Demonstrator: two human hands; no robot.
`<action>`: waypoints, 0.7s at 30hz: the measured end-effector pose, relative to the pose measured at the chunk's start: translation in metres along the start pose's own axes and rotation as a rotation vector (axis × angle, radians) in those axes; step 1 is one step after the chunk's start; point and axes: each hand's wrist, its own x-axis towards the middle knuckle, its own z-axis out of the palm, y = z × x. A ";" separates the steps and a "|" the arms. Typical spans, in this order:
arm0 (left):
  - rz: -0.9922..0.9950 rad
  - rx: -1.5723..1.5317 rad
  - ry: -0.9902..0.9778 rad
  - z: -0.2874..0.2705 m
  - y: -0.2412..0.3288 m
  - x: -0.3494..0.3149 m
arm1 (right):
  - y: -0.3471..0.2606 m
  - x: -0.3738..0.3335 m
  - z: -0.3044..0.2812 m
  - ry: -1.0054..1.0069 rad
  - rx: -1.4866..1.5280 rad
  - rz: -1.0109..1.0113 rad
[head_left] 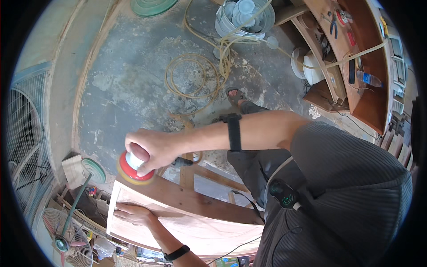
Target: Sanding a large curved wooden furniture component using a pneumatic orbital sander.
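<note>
Worn concrete floor [129, 66], grey-blue w/ pale flaky patches, spreads across the far side of the right forearm from the left hand; thin yellowish hose [225, 55] lies there in loose coils, nr a metal bucket [224, 31] of pale discs [243, 8]. Right hand [158, 144] is wrapped over the top of a round palm sander [130, 172]; left hand [134, 214] lies flat, fingers extended, on the pale face of a curved wooden panel [200, 227]. Sander is right under the right palm, at the panel's corner nr the left hand; blur hides if the pad fully touches.

Sander looks compact & rigid, prob. mid-weight, likely buzzy when running; best hold = palm on the dome, fingers round the sides, clear of the disc edge. Black fitting [182, 162] below the right wrist prob. adds some drag. Panel looks stiff, prob. heavy & awkward; take it by both long edges, as a dusty face could be slick.

Mat'ls: smooth red ring, fuzzy yellowish pad rim, pinkish bare wood, darker brown bowed rail [191, 198] btwn the forearms.
</note>
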 end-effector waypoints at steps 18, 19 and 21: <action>-0.043 -0.002 -0.009 -0.007 0.009 -0.006 | -0.018 -0.034 0.013 0.011 -0.101 -0.088; -0.029 0.006 0.006 -0.008 0.006 -0.007 | -0.025 -0.053 0.018 -0.030 -0.125 0.001; 0.014 0.014 0.025 -0.008 0.006 -0.006 | -0.012 -0.092 0.035 0.015 -0.117 -0.045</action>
